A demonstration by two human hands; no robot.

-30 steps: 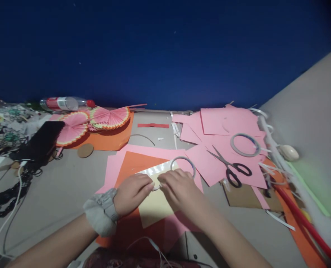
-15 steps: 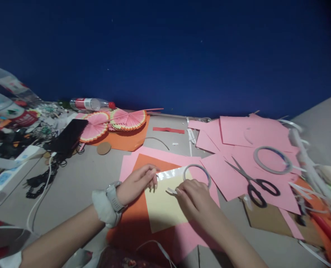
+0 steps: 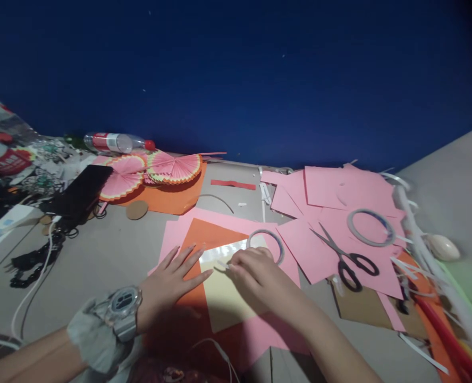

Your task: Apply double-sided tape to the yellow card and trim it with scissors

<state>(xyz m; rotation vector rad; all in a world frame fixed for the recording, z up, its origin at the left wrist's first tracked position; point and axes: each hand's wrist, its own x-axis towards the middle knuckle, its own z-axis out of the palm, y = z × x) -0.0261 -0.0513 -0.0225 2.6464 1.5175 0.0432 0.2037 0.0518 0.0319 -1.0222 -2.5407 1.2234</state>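
My left hand (image 3: 171, 280) lies flat with fingers spread on an orange sheet (image 3: 198, 239), its fingertips at the left edge of a pale yellow sheet (image 3: 224, 306). A watch sits on that wrist. My right hand (image 3: 255, 274) is closed in a pinch on a thin white strip (image 3: 222, 263) at the top of the yellow sheet, beside a shiny band of tape (image 3: 224, 248). A roll of tape (image 3: 266, 242) lies just behind my right hand.
Pink sheets (image 3: 331, 197) lie to the right with black scissors (image 3: 345, 258) and a second tape roll (image 3: 369, 226) on them. Pink paper fans (image 3: 152, 171), a plastic bottle (image 3: 116, 142), a black phone (image 3: 78, 194) and cables sit at the left. A blue wall rises behind.
My left hand has flattened out and spread its fingers on the orange sheet. My right hand has shifted slightly left along the top of the yellow sheet, still pinching the strip.
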